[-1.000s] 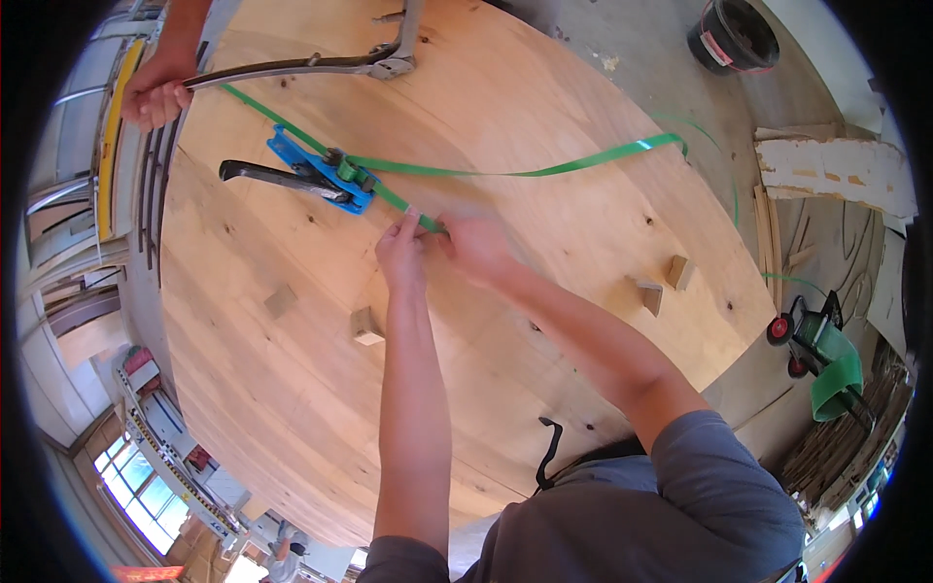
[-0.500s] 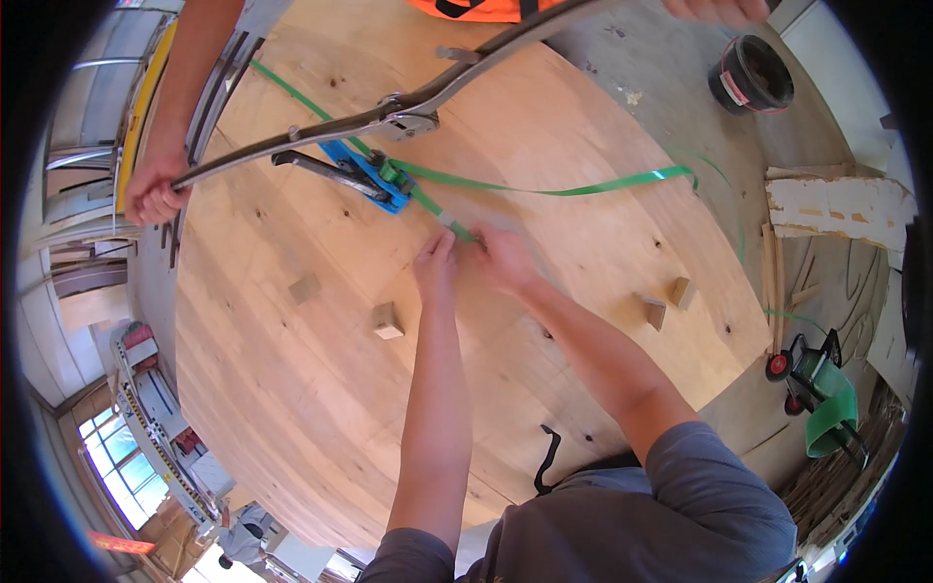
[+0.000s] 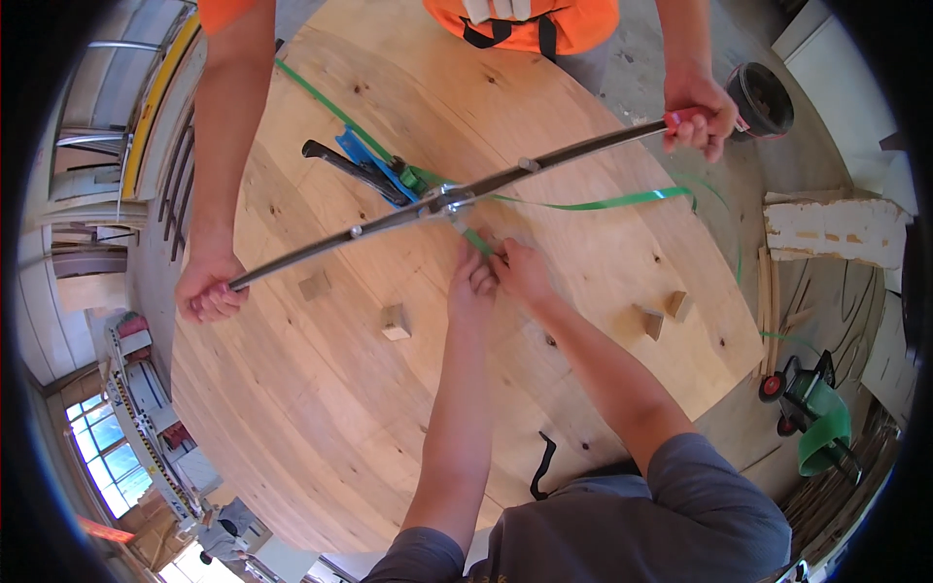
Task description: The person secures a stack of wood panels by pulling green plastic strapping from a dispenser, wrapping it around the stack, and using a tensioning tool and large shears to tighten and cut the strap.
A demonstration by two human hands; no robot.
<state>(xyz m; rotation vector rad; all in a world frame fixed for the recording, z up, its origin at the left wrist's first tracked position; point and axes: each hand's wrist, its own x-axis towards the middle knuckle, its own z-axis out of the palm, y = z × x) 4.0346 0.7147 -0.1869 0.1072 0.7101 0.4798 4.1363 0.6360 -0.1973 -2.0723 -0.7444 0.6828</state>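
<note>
My left hand (image 3: 473, 279) and my right hand (image 3: 525, 272) are close together over the plywood panel (image 3: 321, 418), fingers pinched on the green strap (image 3: 477, 240). Just beyond them, the jaws of a long-handled strap crimper (image 3: 449, 200) lie across the strap beside a small metal seal (image 3: 460, 222). A co-worker facing me grips the crimper's two handles, with one hand (image 3: 212, 289) at the left and the other hand (image 3: 702, 119) on a red grip at the right. A blue strap tensioner (image 3: 364, 155) with a black lever sits on the strap, partly behind the crimper.
Wooden blocks (image 3: 395, 322) lie on the panel, two more (image 3: 649, 320) at its right. A loose strap tail hangs over the right edge. On the floor stand a black bucket (image 3: 760, 100) and a green wheeled strap cart (image 3: 824, 423). Another person (image 3: 225, 530) is far off, lower left.
The co-worker has swung the crimper down and toward me, its jaws coming onto the strap by the seal. My hands shifted slightly right and nearer, still on the strap.
</note>
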